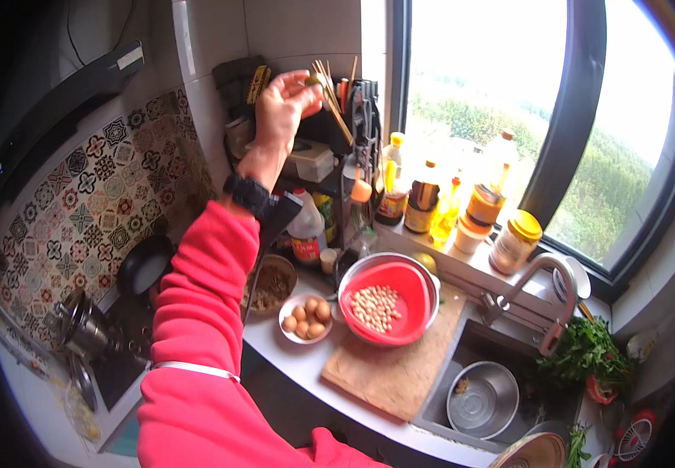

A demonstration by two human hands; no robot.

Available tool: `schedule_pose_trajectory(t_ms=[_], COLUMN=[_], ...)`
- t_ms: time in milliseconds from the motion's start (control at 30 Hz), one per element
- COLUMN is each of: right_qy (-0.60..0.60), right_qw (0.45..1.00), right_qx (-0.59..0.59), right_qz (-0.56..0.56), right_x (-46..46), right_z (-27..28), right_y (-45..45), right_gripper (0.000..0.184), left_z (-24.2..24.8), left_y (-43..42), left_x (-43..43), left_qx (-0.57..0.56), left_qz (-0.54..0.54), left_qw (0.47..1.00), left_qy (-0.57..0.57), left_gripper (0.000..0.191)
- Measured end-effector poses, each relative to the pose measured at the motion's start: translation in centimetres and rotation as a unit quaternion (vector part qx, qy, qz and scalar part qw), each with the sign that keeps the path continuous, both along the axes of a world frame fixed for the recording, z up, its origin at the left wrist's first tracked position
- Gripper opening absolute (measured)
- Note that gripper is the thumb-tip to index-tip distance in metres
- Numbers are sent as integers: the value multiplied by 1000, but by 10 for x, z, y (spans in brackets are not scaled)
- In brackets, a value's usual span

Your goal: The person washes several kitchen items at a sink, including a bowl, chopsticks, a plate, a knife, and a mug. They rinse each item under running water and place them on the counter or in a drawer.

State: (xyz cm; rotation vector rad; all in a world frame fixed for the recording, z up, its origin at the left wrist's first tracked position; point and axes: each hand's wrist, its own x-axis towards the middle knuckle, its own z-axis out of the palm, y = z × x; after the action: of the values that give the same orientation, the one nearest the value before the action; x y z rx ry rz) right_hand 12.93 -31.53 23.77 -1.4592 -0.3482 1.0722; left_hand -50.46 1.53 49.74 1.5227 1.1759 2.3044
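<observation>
My left hand (286, 105), in a red sleeve (203, 304) with a black watch (250, 196) at the wrist, is raised towards the rack in the corner. Its thumb and fingers pinch a small greenish roundish object (314, 79), too small to name. Just beside the fingertips stand several thin wooden chopsticks or skewers (337, 114). My right hand is out of view. Below, a red plastic basket (416, 292) of peanuts or similar pale nuts (375, 307) sits in a metal pot (346, 269) on a wooden cutting board (384, 374).
Brown eggs (308, 319) fill a white bowl beside the board. A metal basin (482, 401) stands in the sink (431, 409) under a curved faucet (548, 263). Sauce bottles (422, 199) and jars (516, 243) line the windowsill. Leafy greens (589, 351) lie at right; a stove (118, 374) is at left.
</observation>
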Motion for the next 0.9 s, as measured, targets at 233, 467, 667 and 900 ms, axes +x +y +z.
schedule_pose_trajectory(t_ms=[233,467,667,900], right_qy=[35,9,55,-32], right_qw=[995,996,995,990], right_qx=[45,45,55,27], right_qz=[77,81,-68,-132], right_x=[-120,-145,-122,-91], right_z=[18,3,-26,-61], right_y=[74,112,101,87], right_gripper=[58,63,62,58], left_z=[21,-25,-24,-140], left_y=[113,165,143,27], left_x=[-87,-112,-131,-40], left_qx=[10,-73,-44,-300], left_qz=[23,20,263,-225], left_qw=[1000,997,913,894], left_qy=[-9,33,309,243], left_gripper=[19,16,29,20])
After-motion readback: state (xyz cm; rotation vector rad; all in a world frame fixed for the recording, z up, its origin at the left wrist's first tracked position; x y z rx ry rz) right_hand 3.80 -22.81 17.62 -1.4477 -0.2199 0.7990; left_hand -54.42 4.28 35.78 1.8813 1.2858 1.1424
